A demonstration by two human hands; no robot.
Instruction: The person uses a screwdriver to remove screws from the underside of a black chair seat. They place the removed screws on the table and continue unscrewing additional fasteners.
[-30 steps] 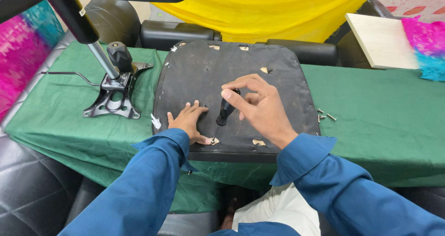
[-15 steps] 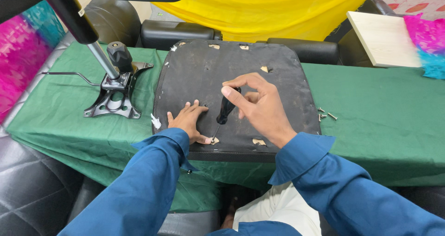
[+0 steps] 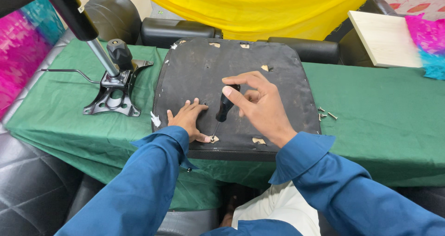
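An upturned black chair seat base lies on a green cloth. My right hand grips the top of a black-handled screwdriver, whose tip stands on a screw near the seat's front edge. Flat on the seat lies my left hand, fingers spread, thumb right beside that screw. Both arms wear blue sleeves.
A metal chair tilt mechanism with a gas cylinder and lever stands at the left on the green cloth. Loose screws lie right of the seat. A pale wooden board, yellow cloth and black armrests sit behind.
My right fingers have shifted slightly around the screwdriver handle. My left hand and the seat stay in place.
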